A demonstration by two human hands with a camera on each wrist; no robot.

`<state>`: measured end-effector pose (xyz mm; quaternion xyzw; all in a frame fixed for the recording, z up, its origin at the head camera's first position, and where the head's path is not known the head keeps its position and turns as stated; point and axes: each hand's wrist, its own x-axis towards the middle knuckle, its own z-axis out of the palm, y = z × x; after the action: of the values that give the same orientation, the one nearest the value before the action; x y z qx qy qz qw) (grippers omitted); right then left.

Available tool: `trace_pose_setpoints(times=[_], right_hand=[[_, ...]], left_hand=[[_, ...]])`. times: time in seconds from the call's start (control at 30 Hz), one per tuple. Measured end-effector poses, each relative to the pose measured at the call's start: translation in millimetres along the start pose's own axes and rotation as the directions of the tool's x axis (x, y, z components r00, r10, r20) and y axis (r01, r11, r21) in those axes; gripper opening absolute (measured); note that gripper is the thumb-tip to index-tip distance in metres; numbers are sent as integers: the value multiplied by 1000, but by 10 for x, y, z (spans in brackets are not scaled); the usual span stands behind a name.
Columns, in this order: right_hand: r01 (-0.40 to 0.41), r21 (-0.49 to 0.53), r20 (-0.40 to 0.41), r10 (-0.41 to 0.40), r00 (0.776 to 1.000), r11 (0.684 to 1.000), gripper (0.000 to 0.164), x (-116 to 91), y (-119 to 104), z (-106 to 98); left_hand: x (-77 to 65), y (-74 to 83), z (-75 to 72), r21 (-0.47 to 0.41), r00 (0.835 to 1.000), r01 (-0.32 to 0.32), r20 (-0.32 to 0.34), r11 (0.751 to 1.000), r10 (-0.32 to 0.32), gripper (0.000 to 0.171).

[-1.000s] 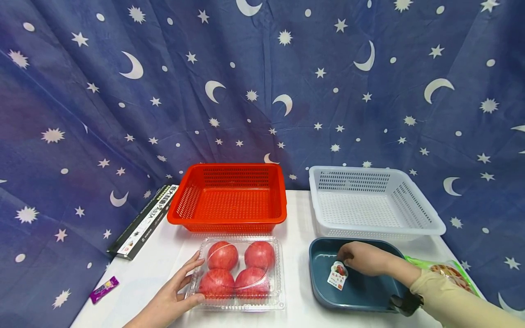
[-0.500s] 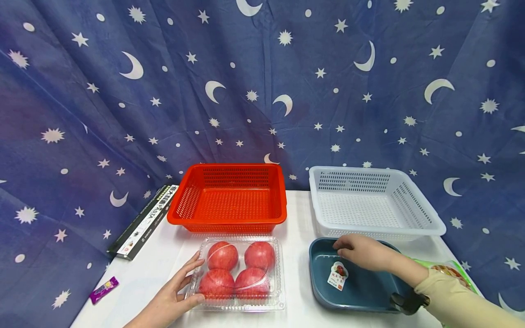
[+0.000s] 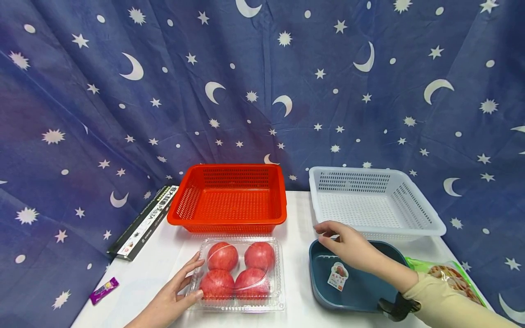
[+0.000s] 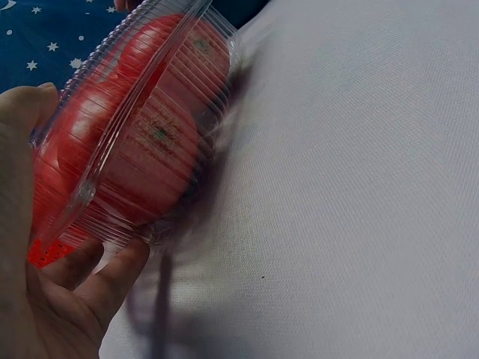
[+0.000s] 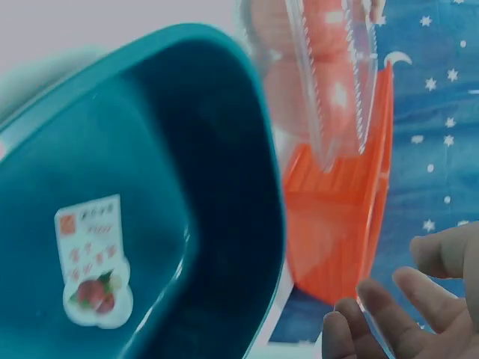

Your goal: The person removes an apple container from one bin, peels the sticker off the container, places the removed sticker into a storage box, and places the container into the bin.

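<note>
A clear lidded plastic container (image 3: 280,273) with several red apples (image 3: 223,256) lies on the white table. My left hand (image 3: 169,294) rests against its left side, thumb and fingers spread along the edge; in the left wrist view the fingertips (image 4: 133,254) touch the ribbed wall. My right hand (image 3: 348,246) hovers over the far left corner of a dark teal plastic basin (image 3: 361,291). Its fingers are loosely bent, with nothing between them in the right wrist view. A white label with a fruit picture (image 3: 338,275) lies on the basin's floor.
A red basket (image 3: 227,225) stands behind the container and a white basket (image 3: 369,228) behind the basin. A black-and-white pasta box (image 3: 143,223) and a purple packet (image 3: 104,290) lie at left. A green food bag (image 3: 449,278) sits partly behind the right forearm. A starry curtain hangs behind.
My right hand has risen out of the basin and moved left and away, to above its far left corner. The label stays on the basin floor. My left hand has hardly moved.
</note>
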<state>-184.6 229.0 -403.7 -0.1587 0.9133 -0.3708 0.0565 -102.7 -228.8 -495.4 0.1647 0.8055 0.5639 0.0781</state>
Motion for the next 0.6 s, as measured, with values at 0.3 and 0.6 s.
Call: trace_pose_setpoints(times=[0.3, 0.6], right_hand=[[5, 152, 29, -10, 1000, 988, 47, 37, -196, 198], [53, 237, 91, -77, 993, 970, 58, 66, -388, 414]], left_hand=[[3, 7, 2, -11, 997, 71, -9, 997, -71, 63], [1, 13, 3, -7, 998, 69, -7, 998, -69, 64]])
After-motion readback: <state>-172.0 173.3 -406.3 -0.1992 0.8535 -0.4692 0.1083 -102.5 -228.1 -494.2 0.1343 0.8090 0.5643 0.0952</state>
